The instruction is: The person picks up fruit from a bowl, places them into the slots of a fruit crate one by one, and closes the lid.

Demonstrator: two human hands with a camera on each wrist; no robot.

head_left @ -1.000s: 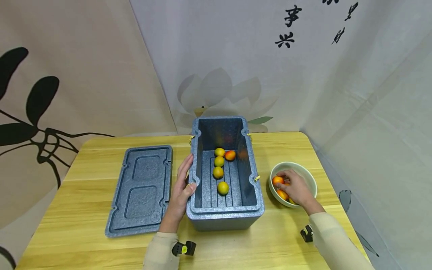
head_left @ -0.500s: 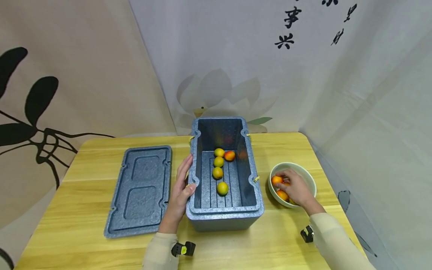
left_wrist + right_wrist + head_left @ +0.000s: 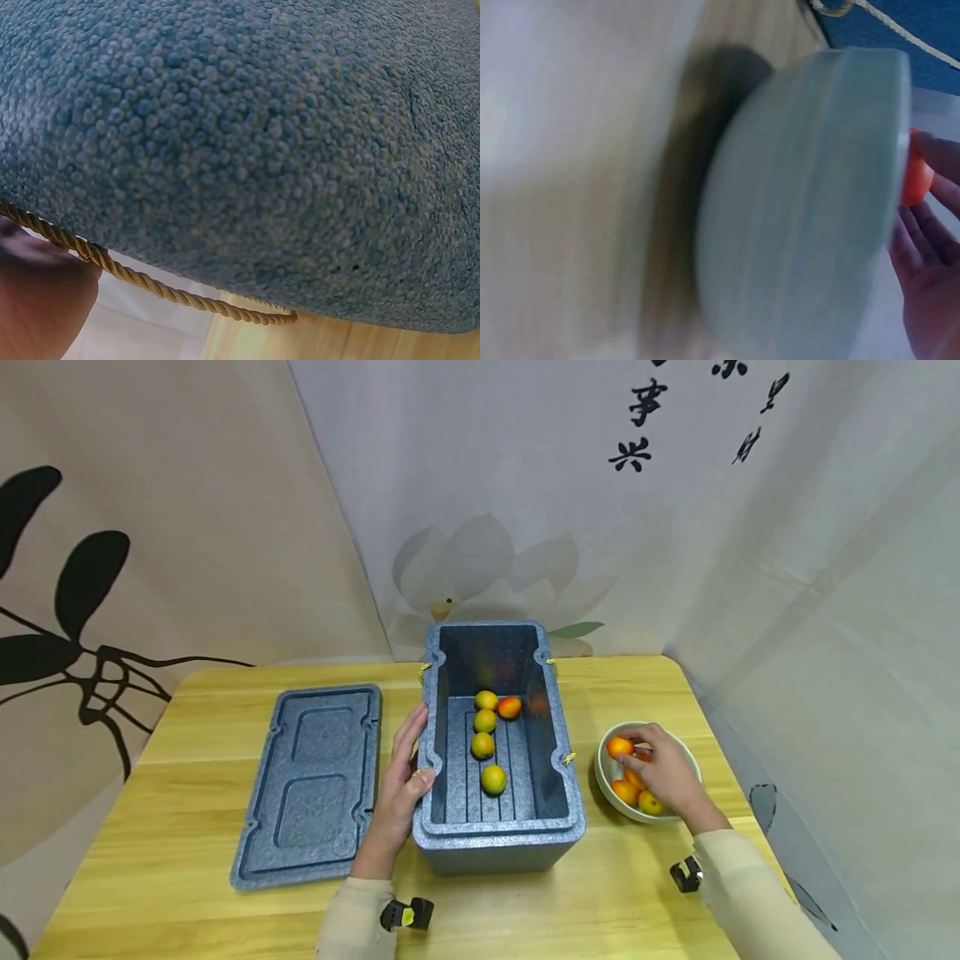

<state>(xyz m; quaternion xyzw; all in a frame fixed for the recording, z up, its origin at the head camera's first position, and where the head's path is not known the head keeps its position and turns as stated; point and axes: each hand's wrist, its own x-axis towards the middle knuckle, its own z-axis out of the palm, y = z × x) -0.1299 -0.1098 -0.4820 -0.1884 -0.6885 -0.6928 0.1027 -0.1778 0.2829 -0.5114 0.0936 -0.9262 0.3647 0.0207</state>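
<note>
Printed cloth (image 3: 487,468) is hanging behind a wooden counter (image 3: 600,902). At centre, I am watching the left hand (image 3: 397,789) resting, fingers extended, against a blue-grey box (image 3: 495,857) containing four yellow fruits (image 3: 493,780) and one reddish fruit (image 3: 509,707). At lower right, the right hand (image 3: 669,774) is pinching an orange fruit (image 3: 619,747) at a pale bowl's (image 3: 802,225) mouth; a lid (image 3: 318,727) is lying left of centre.

A small curtained-off indoor spot, judging by printed cloth hangings (image 3: 510,468) behind and beside a wood-grain table (image 3: 172,810)
</note>
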